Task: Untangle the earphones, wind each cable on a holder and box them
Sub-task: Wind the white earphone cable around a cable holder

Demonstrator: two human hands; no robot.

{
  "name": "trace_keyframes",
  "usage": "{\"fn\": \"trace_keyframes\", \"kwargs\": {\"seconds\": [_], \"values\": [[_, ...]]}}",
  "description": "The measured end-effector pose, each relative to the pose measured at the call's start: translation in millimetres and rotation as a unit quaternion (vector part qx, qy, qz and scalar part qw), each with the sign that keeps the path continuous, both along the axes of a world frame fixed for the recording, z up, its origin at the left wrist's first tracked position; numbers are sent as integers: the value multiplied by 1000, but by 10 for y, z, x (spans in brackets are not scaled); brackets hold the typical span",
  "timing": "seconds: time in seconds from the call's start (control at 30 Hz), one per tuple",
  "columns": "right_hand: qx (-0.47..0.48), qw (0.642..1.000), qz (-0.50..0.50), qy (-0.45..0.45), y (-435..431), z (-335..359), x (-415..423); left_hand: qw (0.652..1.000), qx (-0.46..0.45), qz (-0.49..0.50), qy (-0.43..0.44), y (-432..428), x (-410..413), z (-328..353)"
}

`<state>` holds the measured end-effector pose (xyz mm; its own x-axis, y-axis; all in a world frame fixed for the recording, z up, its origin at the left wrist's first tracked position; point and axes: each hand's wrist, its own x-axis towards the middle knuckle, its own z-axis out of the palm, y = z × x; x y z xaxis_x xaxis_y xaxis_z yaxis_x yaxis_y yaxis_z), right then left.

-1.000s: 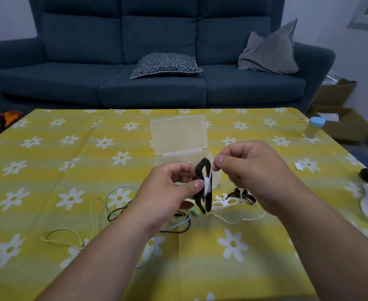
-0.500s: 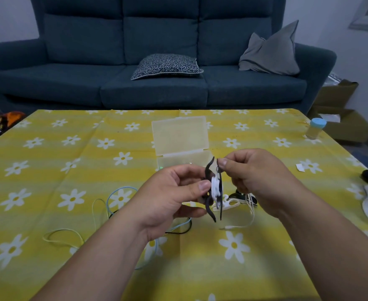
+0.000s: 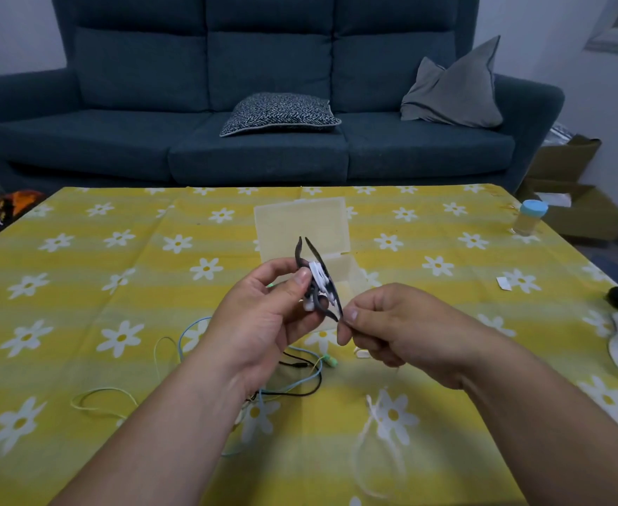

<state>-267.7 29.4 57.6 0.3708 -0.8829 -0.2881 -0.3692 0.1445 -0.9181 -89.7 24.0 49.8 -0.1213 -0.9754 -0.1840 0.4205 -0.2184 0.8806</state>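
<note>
**Winding stage: slip and snag hazards**

The left hand point(image 3: 263, 323) grips the black holder point(image 3: 316, 255) upright above the worktop point(image 3: 81, 286), thumb pressed on the white cable point(image 3: 320, 283) wound round its middle. The right hand point(image 3: 402, 330) has its fingers point(image 3: 351, 315) closed narrow at the holder's lower tip, pinching what appears to be the cable's free run. A blurred white length point(image 3: 369, 432) trails below; whether it lies or hangs cannot be told.

Likely faults:
- If the thumb lifts, the turns will probably spring loose and slide off the prongs
- A slack pull may lay the next turn outside the prongs
- The trailing length could catch the loose tangle point(image 3: 300, 392) of blue, black and pale green cables just beside it and drag it along
- A hard pull may strain the thin cable at the tip

The open translucent box point(image 3: 300, 220) stands just behind the hands, lid raised.

The worktop carries a yellow cloth with white daisies and a blue-capped bottle point(image 3: 530, 220) at the far right. Behind stands a dark blue sofa point(image 3: 118, 140) with two cushions; cardboard boxes point(image 3: 570, 166) sit to the right
</note>
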Motion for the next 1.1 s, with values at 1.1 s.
{"fn": "trace_keyframes", "kwargs": {"seconds": [1.1], "values": [[-78,980,-156,-100,-26,242,-29,934,-125,-109,-318,4,-10,-195]]}}
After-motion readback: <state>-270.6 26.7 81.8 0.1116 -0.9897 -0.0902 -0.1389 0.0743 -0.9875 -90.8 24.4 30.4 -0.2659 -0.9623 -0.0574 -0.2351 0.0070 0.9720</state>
